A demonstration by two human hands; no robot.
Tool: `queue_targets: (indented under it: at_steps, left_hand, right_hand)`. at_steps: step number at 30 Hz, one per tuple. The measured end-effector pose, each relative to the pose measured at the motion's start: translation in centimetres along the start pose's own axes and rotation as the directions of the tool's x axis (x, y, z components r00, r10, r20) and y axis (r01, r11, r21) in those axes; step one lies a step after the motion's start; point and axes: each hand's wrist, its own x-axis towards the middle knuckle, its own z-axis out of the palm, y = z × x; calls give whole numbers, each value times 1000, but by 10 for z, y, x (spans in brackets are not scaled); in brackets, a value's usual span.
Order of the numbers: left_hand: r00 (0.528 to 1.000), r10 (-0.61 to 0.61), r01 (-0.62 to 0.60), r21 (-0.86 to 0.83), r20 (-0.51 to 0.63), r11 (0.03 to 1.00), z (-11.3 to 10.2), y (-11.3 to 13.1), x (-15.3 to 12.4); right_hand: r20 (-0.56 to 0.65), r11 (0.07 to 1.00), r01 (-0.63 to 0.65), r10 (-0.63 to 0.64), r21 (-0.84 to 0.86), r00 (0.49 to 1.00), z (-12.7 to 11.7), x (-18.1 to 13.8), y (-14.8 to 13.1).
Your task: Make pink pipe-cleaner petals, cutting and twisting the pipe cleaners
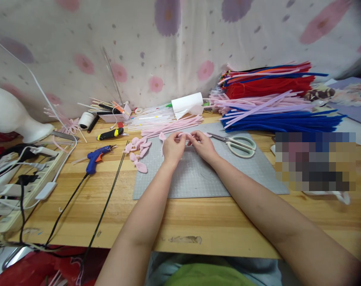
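Note:
Over the grey cutting mat, my left hand and my right hand meet, fingertips pinched on a pink pipe cleaner. Parts of it stick out past both hands, and my fingers cover its middle. Left of my left hand lies a cluster of shaped pink pipe cleaner pieces, partly on the mat. Scissors with pale green handles rest on the mat just right of my right hand, blades toward it. Straight pink pipe cleaners lie behind my hands.
A blue glue gun with its cord and a yellow-black utility knife lie left. Further left is a power strip with tangled cables. Blue pipe cleaners and red ones are piled back right. A white roll stands behind.

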Motion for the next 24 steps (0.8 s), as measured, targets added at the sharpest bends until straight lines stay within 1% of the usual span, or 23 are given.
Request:
queue_targets:
  at_steps: [2,5,7,8,9,11,13,14,19,21,24]
  left_hand:
    - [1000,7,-7,-14,0,1000,0,-1,0]
    - [1000,1,-1,13,9,1000,1,-3,-1]
    - [1000,4,-5,34,24,999,1,-4,-1]
    - [999,10,-11,44,31,999,1,-4,-1]
    - [999,15,-16,51,33,999,1,-3,-1]
    - [1000,20,-21,71,21,997,0,-3,-1]
    - [1000,26,-26,97,-5,995,-2,-2,0]
    - [999,28,-26,108,-19,994,-4,-3,1]
    - [996,25,-11,157,-88,987,-8,-7,2]
    - [993,50,-28,197,-106,980,-8,-8,3]
    - [987,89,-49,278,-135,959,-9,-8,3]
  right_hand:
    - [-10,993,-42,43,106,999,1,2,1]
    - [-5,961,-115,120,252,993,2,4,2]
    - [4,944,-144,149,298,989,1,5,2]
    - [-2,947,-142,149,289,989,1,5,2]
    - [-17,960,-124,133,253,991,1,5,2]
    - [-68,992,-47,55,113,996,0,4,3]
    - [-96,999,29,-33,-43,995,-1,3,3]
    - [-93,994,44,-53,-99,994,-1,2,3]
    - [-70,965,-16,-3,-260,998,-2,-4,-4]
    - [-69,949,-11,-11,-315,998,-2,-6,-7]
    - [-61,939,22,-45,-343,997,-1,-9,-12]
